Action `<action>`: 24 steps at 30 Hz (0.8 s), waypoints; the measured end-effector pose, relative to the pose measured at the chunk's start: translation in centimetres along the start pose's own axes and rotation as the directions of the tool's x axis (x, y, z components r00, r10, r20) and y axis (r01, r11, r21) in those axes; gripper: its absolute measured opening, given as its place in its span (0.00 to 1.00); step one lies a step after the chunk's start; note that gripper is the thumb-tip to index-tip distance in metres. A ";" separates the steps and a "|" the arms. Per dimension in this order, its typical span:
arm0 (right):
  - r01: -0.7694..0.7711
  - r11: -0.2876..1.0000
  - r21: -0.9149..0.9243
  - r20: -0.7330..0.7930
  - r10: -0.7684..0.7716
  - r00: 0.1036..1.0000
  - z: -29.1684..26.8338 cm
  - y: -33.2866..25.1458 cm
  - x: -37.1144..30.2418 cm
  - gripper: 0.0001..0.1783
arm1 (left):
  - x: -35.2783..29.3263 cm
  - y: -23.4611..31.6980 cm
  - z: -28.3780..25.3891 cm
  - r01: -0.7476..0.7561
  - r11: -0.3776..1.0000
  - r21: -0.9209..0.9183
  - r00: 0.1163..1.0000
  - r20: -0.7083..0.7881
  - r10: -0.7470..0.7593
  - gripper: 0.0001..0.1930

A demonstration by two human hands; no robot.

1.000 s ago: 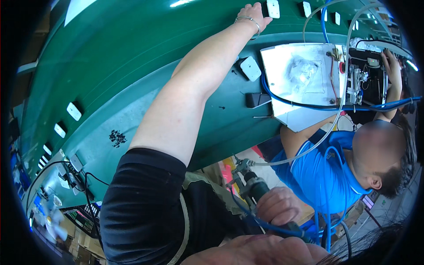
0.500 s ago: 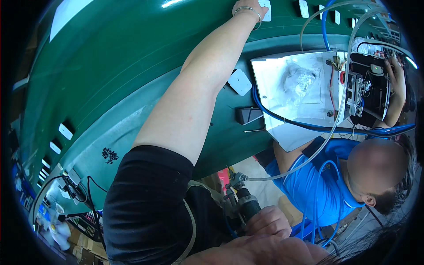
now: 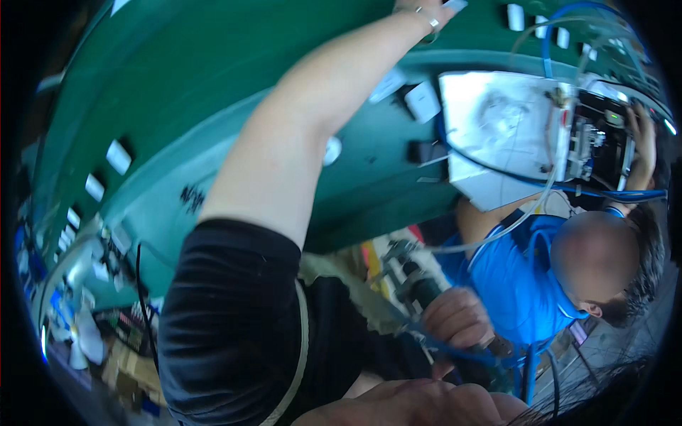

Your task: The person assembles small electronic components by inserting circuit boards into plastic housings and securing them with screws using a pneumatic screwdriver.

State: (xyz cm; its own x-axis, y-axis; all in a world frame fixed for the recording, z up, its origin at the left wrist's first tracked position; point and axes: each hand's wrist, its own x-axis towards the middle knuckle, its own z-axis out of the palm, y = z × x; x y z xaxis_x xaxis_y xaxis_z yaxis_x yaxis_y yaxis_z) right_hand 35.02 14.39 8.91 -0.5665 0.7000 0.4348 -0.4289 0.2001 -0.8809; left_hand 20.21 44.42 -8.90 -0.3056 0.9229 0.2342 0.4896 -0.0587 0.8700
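Note:
My left hand reaches far out over the green belt, partly cut off by the upper edge. Its fingers are closed on a small white plastic device, now seen tilted. Low in the picture, my right hand wraps round a dark green power screwdriver with a metal fitting and a pale hose. Under and beside my left arm, a white device sits on the green work surface, with a second white piece half behind the forearm. A round white thing shows beside the elbow.
A white metal housing with inner mechanism stands at right, a co-worker in blue reaching round it. Hoses and cables cross there. More white devices line the belt. A dark cluster of small parts and a black box lie nearby.
The view has shifted and blurred. The white device by my left hand lay flat on the belt and is now tilted in my fingers. A second white piece and a round one now show.

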 end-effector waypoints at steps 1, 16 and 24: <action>0.017 1.000 0.001 0.055 -0.017 0.998 -0.5 0.6 -0.8 0.28 | -1.0 -0.5 -3.3 -0.001 0.996 0.090 0.997 0.082 -0.007 0.18; 0.012 0.998 -0.056 -0.347 -0.031 0.938 9.1 3.2 0.3 0.31 | -32.5 -2.1 -34.7 0.698 0.638 -0.325 0.691 0.536 -0.484 0.19; -0.020 0.992 0.124 -0.307 0.058 0.950 12.4 3.6 1.7 0.33 | -39.5 -2.8 -34.7 0.827 0.349 -0.441 0.559 0.569 -0.603 0.19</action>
State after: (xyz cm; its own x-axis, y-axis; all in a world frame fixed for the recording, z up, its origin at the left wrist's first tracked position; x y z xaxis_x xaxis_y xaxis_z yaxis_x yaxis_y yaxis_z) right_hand 23.81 7.77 8.82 -0.3470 0.8869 0.3050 -0.5017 0.0992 -0.8593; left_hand 2.59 -5.11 -5.51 -0.0008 0.7677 -0.6408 -0.4418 0.5746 0.6890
